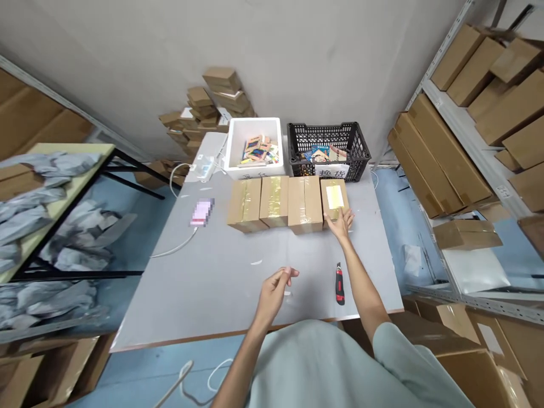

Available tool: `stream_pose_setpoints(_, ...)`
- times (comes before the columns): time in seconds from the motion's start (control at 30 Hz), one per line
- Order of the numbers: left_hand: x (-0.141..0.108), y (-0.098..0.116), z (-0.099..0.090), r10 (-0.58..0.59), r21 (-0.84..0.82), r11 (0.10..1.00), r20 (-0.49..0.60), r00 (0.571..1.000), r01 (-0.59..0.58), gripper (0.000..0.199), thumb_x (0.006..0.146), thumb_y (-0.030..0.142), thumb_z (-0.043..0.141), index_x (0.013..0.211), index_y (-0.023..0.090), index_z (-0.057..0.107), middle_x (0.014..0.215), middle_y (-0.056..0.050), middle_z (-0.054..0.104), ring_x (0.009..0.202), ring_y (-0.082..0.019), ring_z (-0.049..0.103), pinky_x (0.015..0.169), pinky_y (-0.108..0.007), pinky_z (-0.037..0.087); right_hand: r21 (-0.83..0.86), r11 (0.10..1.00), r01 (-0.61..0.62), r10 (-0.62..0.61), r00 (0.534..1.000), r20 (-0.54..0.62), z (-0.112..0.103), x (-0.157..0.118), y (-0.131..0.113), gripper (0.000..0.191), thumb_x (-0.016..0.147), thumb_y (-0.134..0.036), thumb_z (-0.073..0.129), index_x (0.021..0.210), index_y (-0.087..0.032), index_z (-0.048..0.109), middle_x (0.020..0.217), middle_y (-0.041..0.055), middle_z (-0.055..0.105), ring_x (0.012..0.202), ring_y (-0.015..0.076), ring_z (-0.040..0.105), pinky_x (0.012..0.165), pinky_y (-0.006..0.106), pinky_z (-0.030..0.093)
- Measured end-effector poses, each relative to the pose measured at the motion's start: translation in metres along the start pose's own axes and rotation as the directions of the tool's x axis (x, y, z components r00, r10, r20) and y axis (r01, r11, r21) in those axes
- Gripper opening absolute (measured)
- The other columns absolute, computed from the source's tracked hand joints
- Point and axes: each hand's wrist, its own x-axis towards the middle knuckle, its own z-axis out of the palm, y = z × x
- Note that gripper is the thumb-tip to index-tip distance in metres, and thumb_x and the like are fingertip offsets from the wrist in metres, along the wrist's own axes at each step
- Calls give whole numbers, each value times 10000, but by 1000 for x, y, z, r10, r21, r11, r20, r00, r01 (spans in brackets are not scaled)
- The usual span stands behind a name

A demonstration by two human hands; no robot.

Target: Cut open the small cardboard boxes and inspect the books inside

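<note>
Four taped brown cardboard boxes would be too exact, so: several cardboard boxes stand in a row across the grey table [204, 294]. The rightmost cardboard box [327, 195] carries a white label [335, 197]. My right hand [339, 224] reaches to its front edge, fingers spread and touching it. Left of it stand a box with clear tape [312, 198], a box with yellowish tape [267, 198] and another taped box [250, 201]. My left hand [274, 288] hovers over the table's front part, fingers curled together, with nothing visible in them. A red and black utility knife [339, 286] lies below my right forearm.
Behind the boxes stand a white foam bin [255, 171] and a black plastic crate [361, 153], both holding small colourful items. A blurred phone [202, 212] with a cable lies at left. Shelves with cartons [442, 153] flank the right; grey parcels [68, 164] fill a left-hand table.
</note>
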Motion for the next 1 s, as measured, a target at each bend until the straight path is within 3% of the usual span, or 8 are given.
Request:
stream_pose_setpoints(0.2, -15, -11, -1, -25, 1, 1000, 26, 999, 25, 698, 1025, 837, 562, 640, 254, 539, 996, -120, 862, 1038, -290, 790, 959, -398, 606, -64, 995, -82, 82, 997, -10, 6, 15, -6, 1232, 997, -676, 769, 1875, -60, 162, 1913, 405, -47, 1792, 541, 60, 1370, 772, 186)
stream_pose_setpoints(0.33, -25, -17, -2, -7, -28, 1000, 53, 999, 9, 706, 1014, 840, 574, 625, 252, 545, 971, -125, 863, 1031, -306, 804, 950, -417, 618, -106, 987, -123, 122, 992, -11, -5, 18, -10, 1351, 921, -517, 869, 1856, 19, 56, 1889, 447, -65, 1777, 552, 64, 1348, 749, 265)
stream_pose_setpoints(0.53, -30, -20, -18, 63, -68, 996, 134, 989, -54, 696, 1012, 834, 560, 629, 253, 559, 992, -129, 872, 1022, -303, 810, 914, -404, 620, -37, 982, -184, 178, 977, -119, -36, -10, -4, 1136, 900, -493, 835, 1810, -53, 318, 1798, 377, 336, 1664, 464, 343, 1276, 542, 410)
stream_pose_setpoints(0.63, -29, -26, -42, 77, -117, 991, 146, 986, -60, 694, 997, 844, 574, 632, 254, 559, 1007, -131, 876, 1030, -309, 812, 894, -399, 624, -12, 972, -234, 225, 944, -243, -45, -59, 11, 1108, 880, -548, 820, 1797, -116, 372, 1759, 352, 389, 1636, 479, 370, 1249, 599, 426)
stream_pose_setpoints(0.77, -25, -44, -90, 61, -180, 983, 101, 993, -42, 693, 959, 872, 624, 646, 260, 540, 1025, -139, 879, 1073, -329, 817, 994, -431, 632, 23, 973, -232, 222, 894, -389, -41, -163, 42, 1136, 833, -651, 823, 1773, -160, 417, 1732, 341, 440, 1610, 534, 401, 1214, 674, 463)
stream_pose_setpoints(0.9, -25, -69, -145, -11, -254, 967, 59, 998, 26, 721, 923, 928, 657, 677, 259, 547, 1067, -155, 875, 1133, -346, 814, 1108, -472, 618, 14, 977, -214, 196, 866, -461, -20, -268, 60, 1156, 803, -700, 840, 1748, -161, 448, 1729, 333, 464, 1632, 551, 411, 1262, 677, 441)
stream_pose_setpoints(1.0, -26, -90, -180, -79, -292, 953, 33, 996, 85, 740, 884, 963, 683, 703, 251, 596, 1096, -157, 873, 1170, -362, 807, 1169, -521, 604, 2, 979, -205, 185, 882, -433, 7, -323, 55, 1138, 785, -677, 863, 1724, -159, 485, 1742, 321, 462, 1647, 564, 412, 1308, 689, 401)
